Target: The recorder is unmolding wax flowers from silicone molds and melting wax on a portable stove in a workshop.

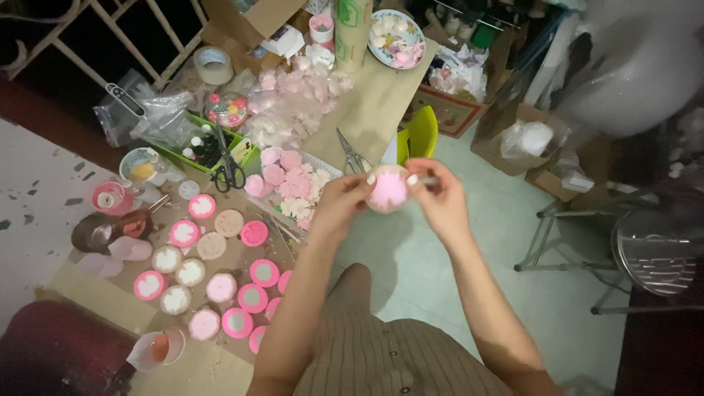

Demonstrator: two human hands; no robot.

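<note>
A small round pink mould (388, 191) with a pale flower shape in it is held up between both hands, above the floor beside the table. My left hand (343, 202) grips its left edge. My right hand (438, 196) grips its right edge and also has a thin silver tool (427, 180) between its fingers. On the cardboard-covered table (367, 110) to the left lie several more round pink moulds (253, 297), some filled with white or pink, and a clear tray of pink and white cast flowers (293, 183).
Black scissors (229, 172) and silver scissors (353, 155) lie on the table, with a green tray of small bottles (205, 143), a tape roll (213, 64), a plate of flowers (396, 38) and a cup (161, 348). A metal stool (656, 253) and boxes stand to the right.
</note>
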